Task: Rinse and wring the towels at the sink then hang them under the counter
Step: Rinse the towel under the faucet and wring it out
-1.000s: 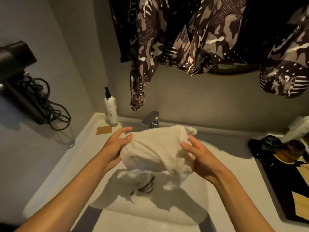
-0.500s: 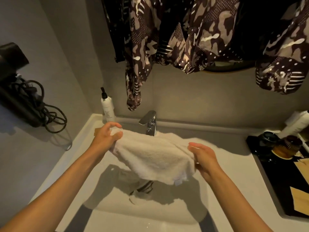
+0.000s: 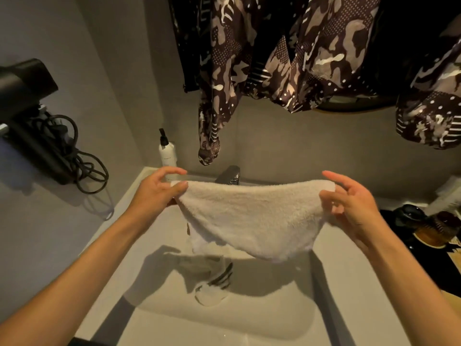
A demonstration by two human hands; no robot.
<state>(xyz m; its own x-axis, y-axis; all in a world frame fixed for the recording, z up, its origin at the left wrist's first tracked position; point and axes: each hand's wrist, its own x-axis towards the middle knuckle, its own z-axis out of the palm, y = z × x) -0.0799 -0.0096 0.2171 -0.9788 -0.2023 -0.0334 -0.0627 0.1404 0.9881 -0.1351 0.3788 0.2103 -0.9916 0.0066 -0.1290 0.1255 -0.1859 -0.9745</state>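
A white terry towel (image 3: 252, 218) is stretched wide over the white sink (image 3: 249, 310), sagging in the middle. My left hand (image 3: 159, 193) pinches its left top corner between thumb and fingers. My right hand (image 3: 349, 206) pinches the right top corner, the other fingers spread. The chrome tap (image 3: 229, 175) stands just behind the towel's top edge. A darker striped cloth (image 3: 214, 275) lies in the basin below the towel, over the drain.
A white pump bottle (image 3: 166, 152) stands at the back left of the counter. A black hair dryer with coiled cord (image 3: 37, 131) hangs on the left wall. Patterned clothes (image 3: 287, 58) hang overhead. A dark tray with jars (image 3: 424, 228) sits at the right.
My hands have moved apart and upward, spreading the towel from a bunched wad into a wide, flat span in front of the tap.
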